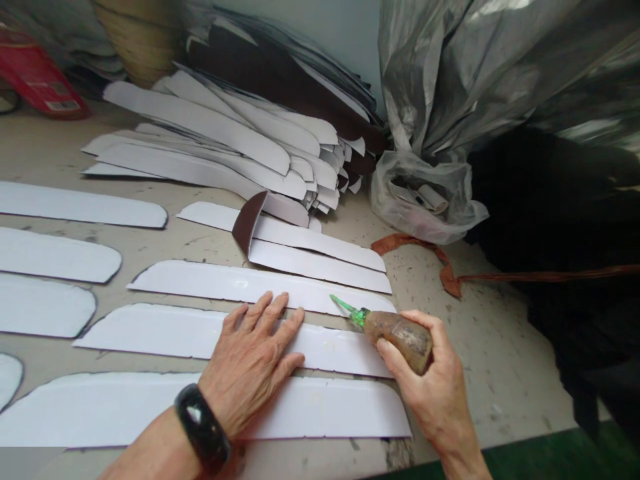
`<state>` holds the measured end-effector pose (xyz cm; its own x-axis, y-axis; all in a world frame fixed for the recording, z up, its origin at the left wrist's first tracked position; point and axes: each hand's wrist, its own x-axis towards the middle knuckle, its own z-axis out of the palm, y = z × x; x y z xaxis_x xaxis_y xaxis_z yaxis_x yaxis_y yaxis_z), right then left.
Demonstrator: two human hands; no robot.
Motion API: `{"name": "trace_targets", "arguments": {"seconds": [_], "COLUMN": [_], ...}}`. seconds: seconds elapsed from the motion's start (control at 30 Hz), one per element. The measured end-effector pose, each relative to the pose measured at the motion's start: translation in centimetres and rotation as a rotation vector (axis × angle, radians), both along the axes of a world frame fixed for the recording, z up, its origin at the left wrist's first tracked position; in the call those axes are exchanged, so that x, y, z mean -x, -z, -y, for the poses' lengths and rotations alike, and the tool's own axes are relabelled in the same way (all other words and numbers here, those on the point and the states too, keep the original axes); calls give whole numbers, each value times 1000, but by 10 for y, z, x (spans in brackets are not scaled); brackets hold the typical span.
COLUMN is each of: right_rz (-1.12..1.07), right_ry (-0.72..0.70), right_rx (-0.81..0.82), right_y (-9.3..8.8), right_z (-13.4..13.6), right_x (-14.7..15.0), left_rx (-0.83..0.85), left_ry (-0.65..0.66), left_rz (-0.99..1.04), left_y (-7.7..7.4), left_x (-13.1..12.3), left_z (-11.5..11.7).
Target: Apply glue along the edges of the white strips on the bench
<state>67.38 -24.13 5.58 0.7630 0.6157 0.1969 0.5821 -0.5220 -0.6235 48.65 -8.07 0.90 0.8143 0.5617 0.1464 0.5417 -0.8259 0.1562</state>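
My left hand lies flat, fingers spread, pressing on a long white strip laid on the table; a black bangle sits on that wrist. My right hand grips a small brown squeeze bottle with a green nozzle. The nozzle tip rests at the right end of the white strip just beyond the one under my left hand. Another white strip lies nearest to me, partly under my left forearm.
More white strips lie in rows on the beige table. A heap of white and brown strips sits at the back. A grey plastic bag, black material and a brown ribbon fill the right.
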Motion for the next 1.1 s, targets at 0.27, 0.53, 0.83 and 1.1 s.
{"name": "trace_targets", "arguments": {"seconds": [0.27,0.53,0.83,1.1], "right_rz": [-207,-310,-70,96], "right_ry": [161,164,-79,-90], "right_rx": [-171,-239,-94,-94], "right_y": [2,-3,12,7], "right_z": [16,-10,-26,-45], "right_x": [-16,-22,-33,-26], "left_rx": [-189,-87,0,38], "left_ry": [86,-6,-35,-46], "left_rz": [191,-89,-177,-171], "left_y": [-19,-11,-7,-4], "left_x": [3,-29,-23,-24], "left_z": [-17,-52,-48,-48]}}
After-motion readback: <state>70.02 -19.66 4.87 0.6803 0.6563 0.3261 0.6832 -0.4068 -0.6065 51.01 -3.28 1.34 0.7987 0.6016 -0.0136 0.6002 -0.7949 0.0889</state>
